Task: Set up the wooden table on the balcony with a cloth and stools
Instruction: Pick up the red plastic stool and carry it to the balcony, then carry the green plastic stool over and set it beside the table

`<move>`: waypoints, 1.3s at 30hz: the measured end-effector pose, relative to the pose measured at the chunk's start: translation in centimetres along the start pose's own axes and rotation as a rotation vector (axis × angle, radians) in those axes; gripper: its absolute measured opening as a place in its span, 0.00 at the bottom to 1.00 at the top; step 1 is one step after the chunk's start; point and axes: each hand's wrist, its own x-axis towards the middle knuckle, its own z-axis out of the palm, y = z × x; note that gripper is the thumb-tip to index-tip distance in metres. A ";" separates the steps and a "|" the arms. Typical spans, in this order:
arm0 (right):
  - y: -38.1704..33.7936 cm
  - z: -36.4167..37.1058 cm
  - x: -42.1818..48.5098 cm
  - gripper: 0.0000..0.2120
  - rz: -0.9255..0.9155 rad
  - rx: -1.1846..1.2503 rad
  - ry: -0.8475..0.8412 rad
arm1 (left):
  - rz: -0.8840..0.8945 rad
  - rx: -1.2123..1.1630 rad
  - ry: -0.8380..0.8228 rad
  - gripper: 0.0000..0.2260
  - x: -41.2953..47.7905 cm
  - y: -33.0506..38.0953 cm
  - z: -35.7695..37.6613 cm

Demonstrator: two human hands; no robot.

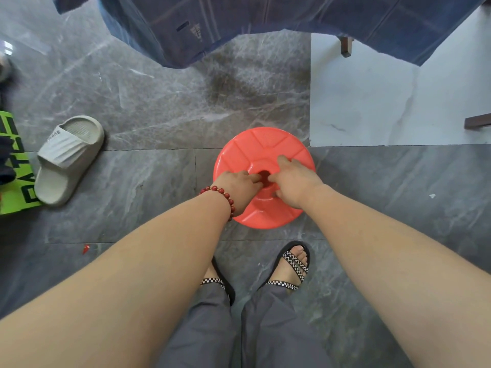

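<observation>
Head view, looking straight down. Both bare arms reach forward and down, nearly straight, and meet over a round red stool (264, 152) standing on the grey floor (148, 115) just ahead of the person's sandalled feet.

The left hand (237, 188) lies palm down on the near left part of the seat, wrist bent a little inward, with its fingers (253, 179) curled at the rim of the seat's centre hole (264, 176). A red bead bracelet (221, 196) circles that wrist. The right hand (293, 179) covers the right side of the seat, one finger stretched up across the top and the thumb pointing in toward the hole. Both hands grip the stool at its middle; how deep the fingers go into the hole cannot be told.

Beyond the stool a blue checked cloth (265, 14) hangs down over the tabletop, and a dark wooden leg (346, 47) shows under its right edge above a white floor tile. A grey slipper (67, 158) lies well to the left.
</observation>
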 end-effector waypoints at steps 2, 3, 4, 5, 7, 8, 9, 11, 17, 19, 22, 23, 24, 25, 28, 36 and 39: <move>0.0 -0.5 -0.7 0.17 -0.002 0.030 -0.002 | -0.021 -0.055 -0.006 0.21 -0.6 0.1 -0.7; 0.1 -1.0 -1.2 0.18 -0.003 0.043 0.004 | -0.037 -0.070 -0.002 0.21 -1.0 0.1 -1.2; 0.1 -1.5 -1.8 0.19 -0.002 0.053 0.009 | -0.056 -0.069 0.004 0.21 -1.4 0.2 -1.8; 0.0 -2.0 -2.4 0.20 0.001 0.064 0.015 | -0.077 -0.062 0.014 0.20 -1.9 0.2 -2.6; -0.2 -3.5 -3.7 0.21 0.013 0.094 0.030 | -0.119 -0.058 0.031 0.18 -3.0 0.3 -4.4; -0.4 -4.4 -4.5 0.21 0.024 0.117 0.045 | -0.133 -0.062 0.037 0.18 -3.6 0.3 -5.5; -0.7 -5.3 -5.2 0.21 0.037 0.142 0.062 | -0.140 -0.067 0.043 0.18 -4.2 0.5 -6.6; -1.4 -7.4 -6.9 0.22 0.061 0.208 0.095 | -0.150 -0.083 0.059 0.17 -5.5 0.8 -9.3; -4.7 -13.3 -13.9 0.19 0.175 0.539 0.279 | -0.178 -0.199 0.141 0.20 -11.0 2.5 -17.8; -6.3 -15.2 -16.5 0.19 0.224 0.677 0.348 | -0.189 -0.312 0.175 0.20 -13.1 3.1 -20.0; -8.6 -18.2 -20.5 0.17 0.277 0.856 0.473 | -0.199 -0.531 0.259 0.19 -17.0 3.8 -23.3; -9.4 -19.2 -21.8 0.16 0.286 0.903 0.513 | -0.191 -0.582 0.297 0.18 -18.5 4.0 -24.4; -10.0 -20.1 -23.1 0.16 0.293 0.940 0.552 | -0.184 -0.610 0.341 0.18 -20.1 3.9 -25.7; -10.6 -21.1 -24.3 0.15 0.295 0.967 0.591 | -0.177 -0.623 0.388 0.18 -21.7 3.9 -26.9; -12.4 -24.0 -28.3 0.14 0.290 1.006 0.680 | -0.174 -0.668 0.494 0.18 -26.6 3.7 -30.3; -17.2 -31.3 -41.4 0.15 0.302 1.184 0.834 | -0.152 -0.766 0.624 0.18 -38.6 5.9 -38.4; -18.8 -33.2 -46.0 0.14 0.272 1.267 0.912 | -0.108 -0.918 0.701 0.18 -42.4 7.6 -41.4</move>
